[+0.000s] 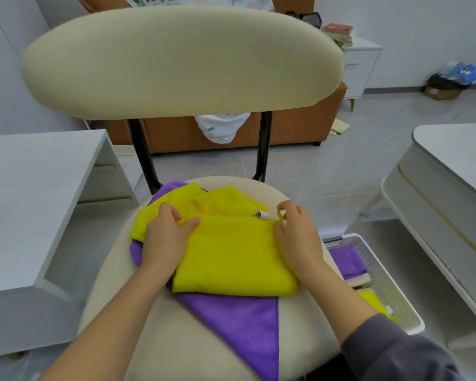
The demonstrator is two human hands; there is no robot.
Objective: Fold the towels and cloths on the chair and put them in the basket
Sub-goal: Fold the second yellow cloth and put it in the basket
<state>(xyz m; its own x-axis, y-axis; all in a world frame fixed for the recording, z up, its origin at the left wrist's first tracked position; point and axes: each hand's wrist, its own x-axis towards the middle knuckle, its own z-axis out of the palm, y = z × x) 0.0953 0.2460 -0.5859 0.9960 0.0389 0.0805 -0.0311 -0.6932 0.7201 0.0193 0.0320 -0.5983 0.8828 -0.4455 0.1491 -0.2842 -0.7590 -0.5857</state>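
Together, hands pinch yellow cloth along its far edge.

On chair seat, purple cloth mostly hidden under yellow cloth; lower corner cut by frame bottom. Right of chair, basket near side hidden behind seat and right forearm; contents partly covered. On yellow cloth, label print too small to read. Chair backrest blurred.
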